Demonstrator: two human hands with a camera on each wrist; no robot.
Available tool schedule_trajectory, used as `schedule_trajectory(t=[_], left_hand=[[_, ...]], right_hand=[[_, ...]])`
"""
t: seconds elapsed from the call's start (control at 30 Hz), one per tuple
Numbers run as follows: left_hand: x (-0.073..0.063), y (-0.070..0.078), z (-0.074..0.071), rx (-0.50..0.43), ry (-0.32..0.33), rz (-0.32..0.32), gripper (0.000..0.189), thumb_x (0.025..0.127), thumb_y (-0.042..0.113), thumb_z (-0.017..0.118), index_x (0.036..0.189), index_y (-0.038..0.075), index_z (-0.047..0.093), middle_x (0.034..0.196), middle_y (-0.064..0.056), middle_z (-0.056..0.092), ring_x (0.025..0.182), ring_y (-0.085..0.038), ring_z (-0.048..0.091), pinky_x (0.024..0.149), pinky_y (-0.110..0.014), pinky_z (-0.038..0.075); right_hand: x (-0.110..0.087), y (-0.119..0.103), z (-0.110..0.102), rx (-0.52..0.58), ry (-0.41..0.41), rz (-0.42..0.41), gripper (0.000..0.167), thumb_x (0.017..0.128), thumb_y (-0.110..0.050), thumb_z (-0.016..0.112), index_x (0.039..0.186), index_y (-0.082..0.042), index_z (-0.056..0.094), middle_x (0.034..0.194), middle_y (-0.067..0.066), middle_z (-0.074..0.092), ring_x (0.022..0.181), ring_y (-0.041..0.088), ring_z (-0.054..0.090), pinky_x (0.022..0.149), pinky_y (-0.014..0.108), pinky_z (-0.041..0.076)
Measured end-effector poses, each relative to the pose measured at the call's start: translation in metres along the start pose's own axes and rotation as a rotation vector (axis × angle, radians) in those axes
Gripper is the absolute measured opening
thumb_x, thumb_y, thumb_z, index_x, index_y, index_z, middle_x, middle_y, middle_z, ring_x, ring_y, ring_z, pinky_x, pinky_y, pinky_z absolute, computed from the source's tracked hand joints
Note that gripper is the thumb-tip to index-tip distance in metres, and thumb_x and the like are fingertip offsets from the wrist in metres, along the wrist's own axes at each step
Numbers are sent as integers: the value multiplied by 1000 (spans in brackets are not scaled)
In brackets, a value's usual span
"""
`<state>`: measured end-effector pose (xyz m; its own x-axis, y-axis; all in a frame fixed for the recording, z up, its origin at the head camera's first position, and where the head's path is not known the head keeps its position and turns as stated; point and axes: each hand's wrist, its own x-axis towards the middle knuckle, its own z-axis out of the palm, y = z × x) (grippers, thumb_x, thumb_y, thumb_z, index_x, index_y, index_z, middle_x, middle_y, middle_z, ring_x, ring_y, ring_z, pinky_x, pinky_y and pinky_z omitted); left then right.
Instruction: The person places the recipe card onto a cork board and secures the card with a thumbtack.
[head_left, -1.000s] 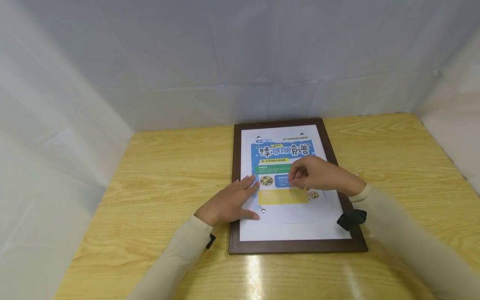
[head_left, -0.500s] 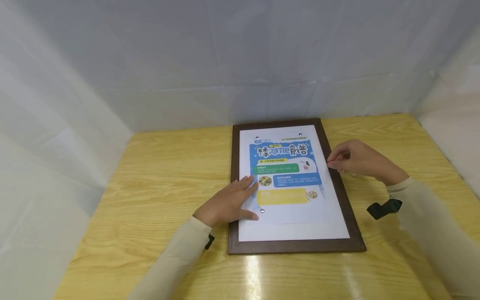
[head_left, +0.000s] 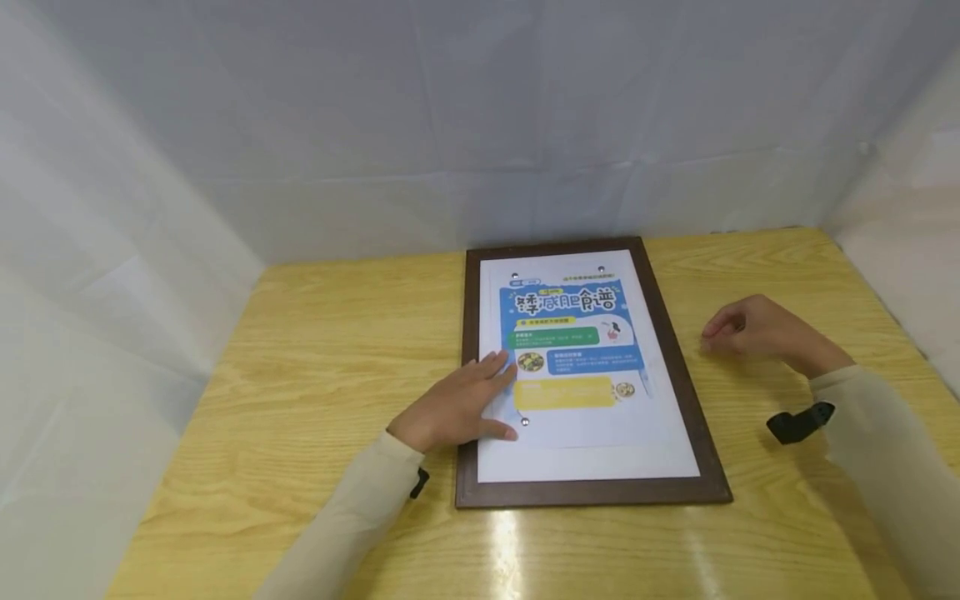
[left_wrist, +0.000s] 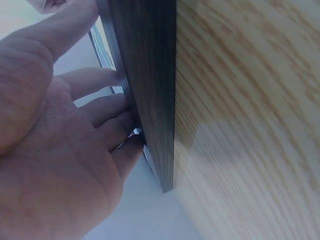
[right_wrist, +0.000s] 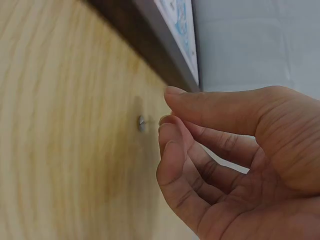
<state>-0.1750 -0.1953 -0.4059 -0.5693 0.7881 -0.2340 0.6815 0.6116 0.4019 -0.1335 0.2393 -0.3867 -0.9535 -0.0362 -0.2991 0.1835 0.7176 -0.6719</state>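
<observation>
A brown-framed board [head_left: 592, 493] lies on the table, bearing a white sheet [head_left: 592, 463] printed with a blue, green and yellow poster. Silver thumbtacks sit at the sheet's upper left [head_left: 514, 276], upper right [head_left: 601, 269] and lower left. My left hand [head_left: 459, 407] rests on the board's left side, fingers spread over the sheet's edge. Right of the board, my right hand [head_left: 765, 329] is low over the table, thumb and curled fingers slightly apart with nothing between them. Just beyond the fingertips, one thumbtack [right_wrist: 142, 122] is on the wood, hidden in the head view.
The wooden table [head_left: 322, 350] extends to both sides of the board. Grey-white sheeting [head_left: 360, 125] hangs behind the table and along its sides. Dark wrist devices [head_left: 801, 423] are strapped over the sleeves.
My right hand has moved right from above the poster, past the frame, to over the bare wood near the loose thumbtack. My left hand stays in place on the board.
</observation>
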Motion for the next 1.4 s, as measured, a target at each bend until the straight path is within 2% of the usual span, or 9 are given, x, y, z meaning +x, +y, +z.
schedule_trajectory(t=[0.37, 0.57, 0.77, 0.97, 1.2, 1.4], left_hand=[[1, 0, 0, 0, -2, -5, 92, 91, 46, 73, 159, 3, 28, 167, -15, 13, 155, -29, 12, 126, -40, 12], [0, 1, 0, -6, -3, -6, 92, 91, 46, 73, 159, 3, 28, 167, -15, 13, 155, -29, 12, 126, -40, 12], [0, 2, -1, -8, -7, -5, 92, 91, 45, 73, 159, 2, 28, 167, -16, 13, 155, -30, 12, 126, -40, 12], [-1, 2, -2, -11, -7, -9, 92, 91, 45, 73, 159, 3, 28, 168, -15, 13, 155, -29, 12, 126, -40, 12], [0, 1, -1, -20, -3, -9, 91, 91, 45, 73, 159, 3, 28, 168, -15, 13, 155, -29, 12, 126, -41, 12], [0, 0, -1, -26, -4, -1, 91, 91, 44, 73, 159, 2, 28, 167, -15, 13, 155, -29, 11, 126, -41, 12]], right_hand=[[-2, 14, 6, 58, 10, 24, 29, 91, -15, 76, 108, 8, 69, 101, 11, 73, 81, 16, 63, 67, 29, 59], [-1, 14, 7, 31, 26, -3, 18, 94, -7, 70, 105, 7, 73, 99, 11, 75, 77, 13, 62, 63, 28, 56], [-3, 11, 8, -23, 64, -21, 17, 94, -15, 73, 102, 0, 77, 101, 10, 75, 81, 14, 61, 65, 27, 54], [-8, 1, 9, -50, 113, -71, 16, 95, -18, 74, 102, -4, 78, 103, 9, 75, 91, 16, 63, 74, 22, 51], [-12, -18, 19, -8, 97, -112, 17, 96, -13, 71, 104, 2, 74, 89, 10, 72, 74, 16, 62, 65, 28, 56], [-15, -34, 29, 15, 62, -115, 17, 95, -13, 72, 104, 2, 74, 86, 9, 71, 73, 19, 62, 64, 31, 57]])
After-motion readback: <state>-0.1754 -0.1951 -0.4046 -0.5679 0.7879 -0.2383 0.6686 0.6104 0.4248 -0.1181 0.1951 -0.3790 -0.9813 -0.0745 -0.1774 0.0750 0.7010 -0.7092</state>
